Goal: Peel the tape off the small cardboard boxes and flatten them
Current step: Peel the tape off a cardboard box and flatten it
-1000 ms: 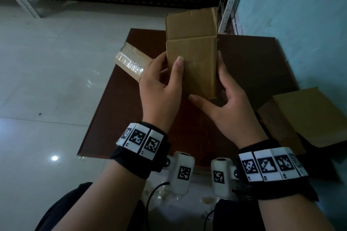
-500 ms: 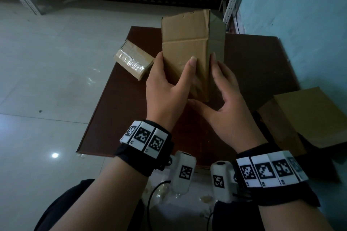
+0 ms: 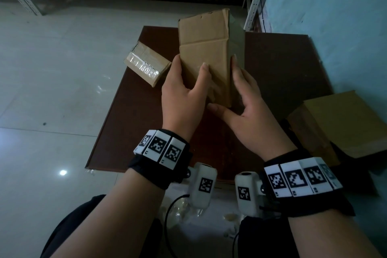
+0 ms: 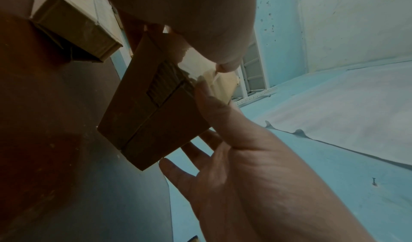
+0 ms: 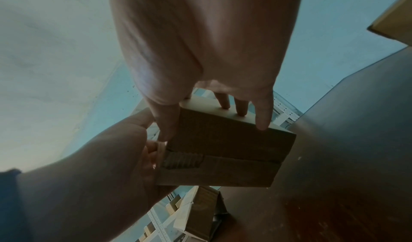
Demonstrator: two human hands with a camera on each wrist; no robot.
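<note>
Left wrist: black fabric band (image 3: 146,165) with three white tiles (image 3: 160,148) printed with black square codes. Right wrist: matching band (image 3: 318,205), four tiles (image 3: 297,180). A white rounded camera pod on each wrist (image 3: 204,186) (image 3: 246,192), one code apiece. Thin black cable (image 3: 166,222). Dark trousers (image 3: 79,220).

— What is carrying everything in front of you?
— A dark brown table (image 3: 146,132) with a flat, worn top. It stands on a pale tiled floor (image 3: 52,94).
— What lies on it?
— I see one taped box (image 3: 146,67), small and wrapped in glossy clear tape. It lies flat at the far left corner, askew, and its left end reaches the table's left edge.
— And to your right?
— A larger cardboard box (image 3: 345,123) sits by the right edge. I can't tell whether it rests on the table.
— Anything on the floor itself?
— A few pale scraps (image 3: 230,217) lie by the near edge, too small for me to make out.
</note>
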